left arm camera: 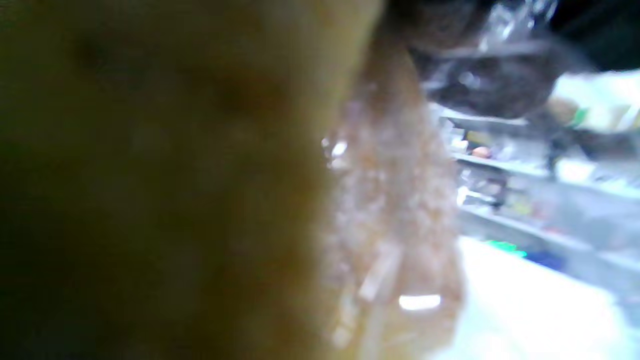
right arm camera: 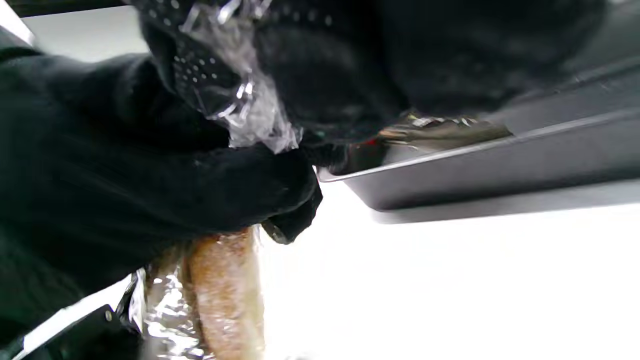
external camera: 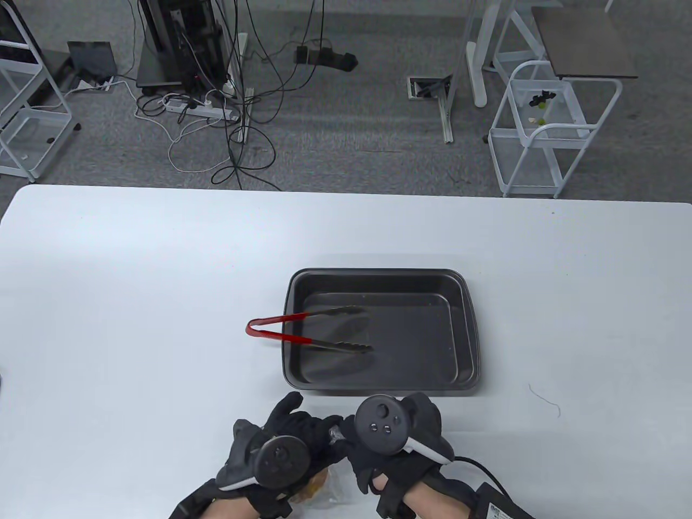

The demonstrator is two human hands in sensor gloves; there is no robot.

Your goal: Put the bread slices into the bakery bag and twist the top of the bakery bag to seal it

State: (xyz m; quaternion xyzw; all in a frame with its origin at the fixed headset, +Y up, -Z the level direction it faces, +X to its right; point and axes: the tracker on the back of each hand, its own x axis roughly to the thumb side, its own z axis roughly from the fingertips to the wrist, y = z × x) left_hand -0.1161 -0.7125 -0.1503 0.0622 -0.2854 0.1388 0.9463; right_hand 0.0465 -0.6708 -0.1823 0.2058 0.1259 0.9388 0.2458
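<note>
With the baking tray (external camera: 465, 330) emptied and the tongs (external camera: 308, 330) set down, the bread slices (right arm camera: 225, 295) sit inside the clear bakery bag (right arm camera: 250, 110) at the near table edge. The left hand (external camera: 270, 448) and right hand (external camera: 394, 432) both clench its gathered neck; twisting appears under way, not yet confirmed sealed.

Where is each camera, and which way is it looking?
Table view: up high, looking down at the table, the tray and tongs; both gloved hands, left hand and right hand, show.
Left wrist view: very close, blurry, facing the bread in the bag; none of the hand shows clearly.
Right wrist view: low by the table, facing the tray; black fingers grip the bag.
Shared: both wrist views see bread in the bag.
</note>
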